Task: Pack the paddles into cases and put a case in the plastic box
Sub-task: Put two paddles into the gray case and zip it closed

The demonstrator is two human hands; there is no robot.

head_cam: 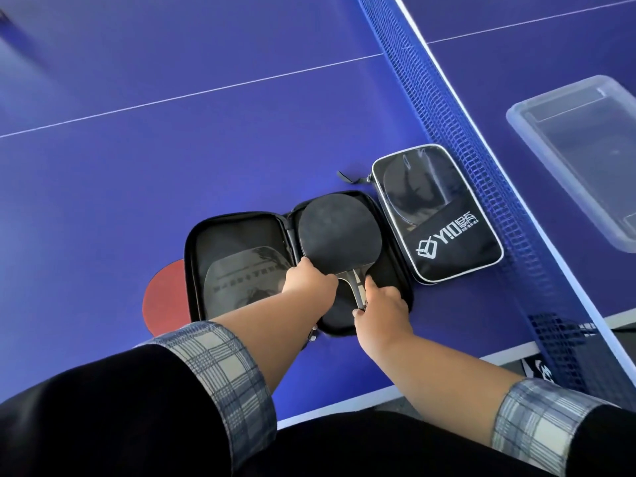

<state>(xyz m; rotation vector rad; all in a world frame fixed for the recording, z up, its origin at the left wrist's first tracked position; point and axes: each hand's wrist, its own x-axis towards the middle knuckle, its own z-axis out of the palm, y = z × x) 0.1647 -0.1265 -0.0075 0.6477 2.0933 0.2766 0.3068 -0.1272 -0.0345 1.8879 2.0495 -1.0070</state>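
An open black case (296,266) lies on the blue surface (172,166), a black-faced paddle (339,235) in its right half. The right hand (383,313) has its grip clamped on the paddle's handle; the left hand (309,282) rests on the blade, its grip unclear. A zipped case (437,215) sits beside it, the clear plastic box (585,160) beyond the net (457,132).

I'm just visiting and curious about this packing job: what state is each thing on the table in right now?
Open case: unzipped, lying flat.
Black paddle: lying in the open case's right half.
Closed case: shut, paddle visible through its clear window.
Red paddle: on the table, partly under the open case.
Plastic box: lidless, beyond the net.
Left hand: on the paddle blade.
Right hand: at the paddle handle.
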